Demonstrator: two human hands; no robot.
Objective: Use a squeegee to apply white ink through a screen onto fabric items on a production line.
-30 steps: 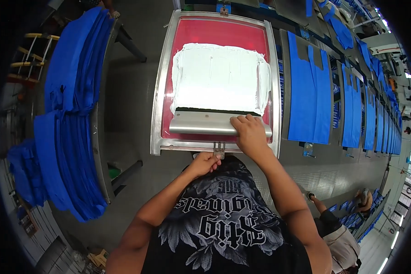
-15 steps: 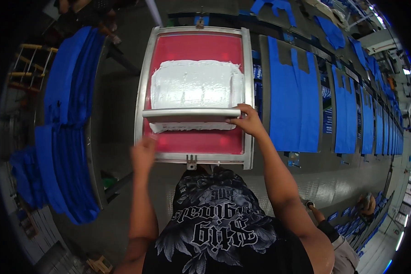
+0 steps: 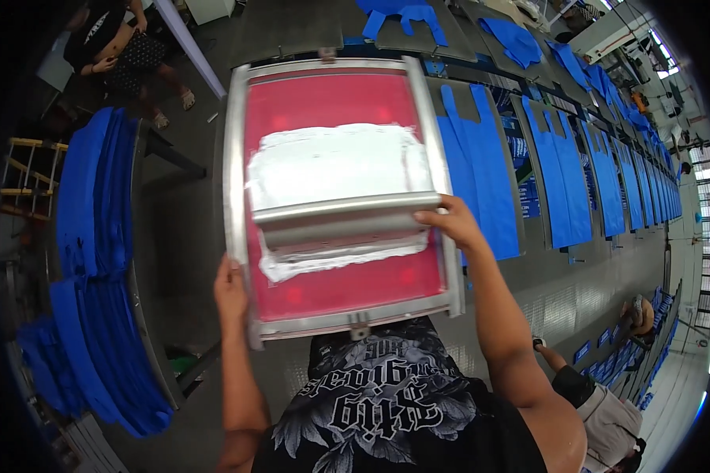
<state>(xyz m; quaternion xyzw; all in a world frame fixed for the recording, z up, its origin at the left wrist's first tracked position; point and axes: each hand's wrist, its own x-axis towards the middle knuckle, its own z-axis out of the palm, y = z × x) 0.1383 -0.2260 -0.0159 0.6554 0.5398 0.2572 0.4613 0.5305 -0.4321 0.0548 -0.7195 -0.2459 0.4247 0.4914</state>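
A screen-printing frame (image 3: 237, 142) with pink mesh (image 3: 323, 98) is in front of my torso. A thick band of white ink (image 3: 335, 158) covers its middle. Across the lower part of that ink lies a metal squeegee (image 3: 335, 217), its right end in my right hand (image 3: 446, 218), fingers closed on it. My left hand (image 3: 231, 288) grips the frame's left rail near the lower corner, fingertips partly hidden behind the rail. A metal bracket (image 3: 360, 323) is on the frame's near edge.
Piles of blue fabric bags (image 3: 95, 197) lie on a stand at left. Blue bags (image 3: 481, 197) on platens (image 3: 513, 185) form a long row at right, with more behind the frame. One person (image 3: 114, 55) stands at upper left; others (image 3: 599, 418) are at lower right.
My left hand left the near bracket and now holds the frame's left rail. The squeegee rose from the near edge onto the ink. The frame sits lower in view and slightly tilted.
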